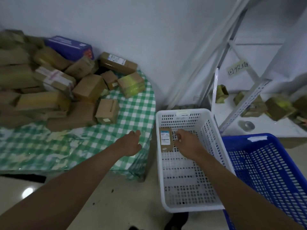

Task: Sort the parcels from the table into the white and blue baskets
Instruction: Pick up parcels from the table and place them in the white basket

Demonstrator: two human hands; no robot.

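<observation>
Right hand (184, 141) over the white basket (216, 146), fingers loosely curled, apparently holding nothing, small labelled parcel (165, 139) just beside its fingertips on the basket floor; left hand (131, 143) relaxed, empty over the surface (116, 146), nearer the parcel pile (66, 90).

baskets: 1 white (214, 130), 1 blue (235, 141) | parcel in white: 1 (166, 140)

A handwritten paper note (237, 67) taped to the metal shelving frame (249, 95) carries three characters, the first reading 回; the others are unclear. A small brown parcel (165, 139) in the white basket (167, 183) bears a printed shipping label (165, 138), its text too small to read.
</observation>
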